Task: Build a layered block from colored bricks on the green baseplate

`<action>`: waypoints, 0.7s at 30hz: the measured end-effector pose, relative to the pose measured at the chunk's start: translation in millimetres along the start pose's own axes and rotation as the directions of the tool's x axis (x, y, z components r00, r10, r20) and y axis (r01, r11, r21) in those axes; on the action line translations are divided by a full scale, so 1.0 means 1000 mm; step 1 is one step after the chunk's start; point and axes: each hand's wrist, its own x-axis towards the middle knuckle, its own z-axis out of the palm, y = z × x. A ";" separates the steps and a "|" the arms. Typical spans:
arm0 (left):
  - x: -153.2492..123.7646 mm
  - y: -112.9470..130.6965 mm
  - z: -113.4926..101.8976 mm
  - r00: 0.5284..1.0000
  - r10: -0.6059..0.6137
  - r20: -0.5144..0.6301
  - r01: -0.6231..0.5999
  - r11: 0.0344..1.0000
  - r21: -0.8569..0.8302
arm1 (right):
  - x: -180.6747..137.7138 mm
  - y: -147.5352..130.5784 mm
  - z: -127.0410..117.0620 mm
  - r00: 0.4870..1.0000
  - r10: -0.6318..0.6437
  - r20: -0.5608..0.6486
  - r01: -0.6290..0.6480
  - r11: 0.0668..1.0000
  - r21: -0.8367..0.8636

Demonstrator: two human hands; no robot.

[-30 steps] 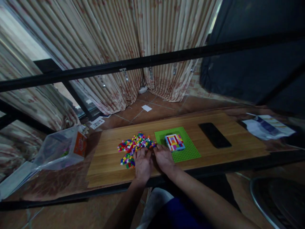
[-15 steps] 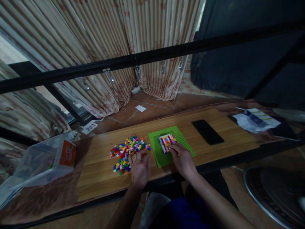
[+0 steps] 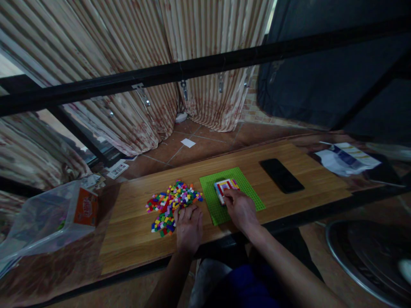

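Observation:
A small rectangular build of white, red, yellow and purple toy bricks (image 3: 221,187) sits on the green studded baseplate (image 3: 210,207). My right hand (image 3: 241,209) is over the build's near right part, thumb and fingertips pinched together against it. Anything between those fingertips is too small to make out, and the hand covers some of the build. To the left, a heap of loose multicoloured toy bricks (image 3: 178,197) spreads over the wooden board. My left hand (image 3: 189,224) rests palm down at the heap's near right edge, fingers extended onto it, with no brick visibly held.
A black phone (image 3: 281,175) lies on the wooden board (image 3: 135,248), right of the baseplate. Crumpled packaging (image 3: 348,159) is beyond the board's right end. A clear plastic box (image 3: 48,218) with an orange label stands at the left. A dark metal rail (image 3: 205,64) crosses in front of the curtains.
My right hand has shifted slightly left and up over the brick build. My left hand has settled flatter at the edge of the heap. The view has turned a little.

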 end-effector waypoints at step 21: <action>-0.001 -0.001 0.001 1.000 -0.006 0.003 0.006 1.000 -0.017 | 0.002 0.003 0.007 0.983 0.156 -0.097 -0.130 0.964 0.233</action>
